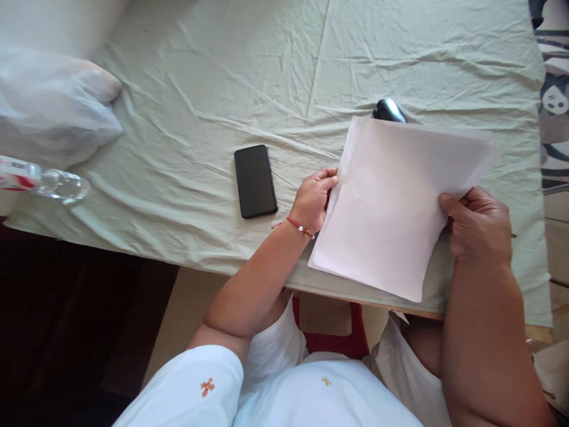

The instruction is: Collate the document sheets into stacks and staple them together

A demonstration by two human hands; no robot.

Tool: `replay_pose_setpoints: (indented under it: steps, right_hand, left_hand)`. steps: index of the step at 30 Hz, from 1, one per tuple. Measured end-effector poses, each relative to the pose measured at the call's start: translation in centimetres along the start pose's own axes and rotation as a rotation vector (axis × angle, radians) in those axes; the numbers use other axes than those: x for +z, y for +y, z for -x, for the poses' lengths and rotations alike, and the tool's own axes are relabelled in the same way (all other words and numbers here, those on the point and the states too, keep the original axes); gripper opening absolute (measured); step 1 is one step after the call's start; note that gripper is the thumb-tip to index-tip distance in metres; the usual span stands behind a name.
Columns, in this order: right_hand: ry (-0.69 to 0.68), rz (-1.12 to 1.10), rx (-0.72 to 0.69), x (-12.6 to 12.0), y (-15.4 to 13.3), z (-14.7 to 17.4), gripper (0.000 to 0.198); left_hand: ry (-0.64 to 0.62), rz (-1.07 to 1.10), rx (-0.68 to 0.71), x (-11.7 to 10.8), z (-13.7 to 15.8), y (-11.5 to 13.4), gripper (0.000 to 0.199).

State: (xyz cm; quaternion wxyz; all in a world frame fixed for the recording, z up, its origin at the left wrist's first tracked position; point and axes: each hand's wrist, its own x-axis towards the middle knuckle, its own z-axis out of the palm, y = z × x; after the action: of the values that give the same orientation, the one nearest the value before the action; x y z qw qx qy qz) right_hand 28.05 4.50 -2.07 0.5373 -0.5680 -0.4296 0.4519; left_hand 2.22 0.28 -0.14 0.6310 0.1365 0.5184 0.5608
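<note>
A stack of white paper sheets [386, 201] is held up at a tilt over the near edge of the table. My left hand [315, 198] grips its left edge, thumb on top and the other fingers partly hidden behind. On the opposite edge, my right hand [478, 222] pinches the sheets between thumb and curled fingers. The sheets look blank, and how many there are I cannot tell. Behind their top edge a dark, shiny rounded object [390, 111] shows in part. A black smartphone [255, 181] lies left of my left hand, screen up and dark.
A wrinkled pale green cloth [200, 89] covers the table. At the left lie a clear plastic bottle [62, 185] with a red and white label and a white plastic bag [53, 107]. A red stool [338, 344] shows below the table's near edge.
</note>
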Motion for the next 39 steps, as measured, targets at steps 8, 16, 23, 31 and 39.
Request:
replay_pose_setpoints:
  steps: [8,16,23,31,39]
  right_hand:
    - [0.002,-0.014,-0.027,0.0,0.1,-0.2,0.025]
    - [0.106,0.054,-0.095,0.0,0.0,-0.5,0.023]
    - [0.118,0.048,-0.153,0.0,0.0,-0.5,0.022]
    - [0.142,-0.053,-0.171,0.2,0.0,-0.6,0.025]
    - [0.115,-0.039,-0.222,0.9,0.1,-0.3,0.022]
  left_hand:
    - [-0.003,0.043,-0.022,0.0,0.1,0.1,0.011]
    - [0.001,0.053,-0.029,0.0,0.1,0.1,0.011]
    - [-0.008,0.058,-0.018,-0.1,-0.1,0.0,0.011]
    - [0.003,0.039,-0.012,-0.1,-0.2,-0.1,0.011]
    - [-0.011,0.023,0.006,-0.1,-0.1,-0.1,0.008]
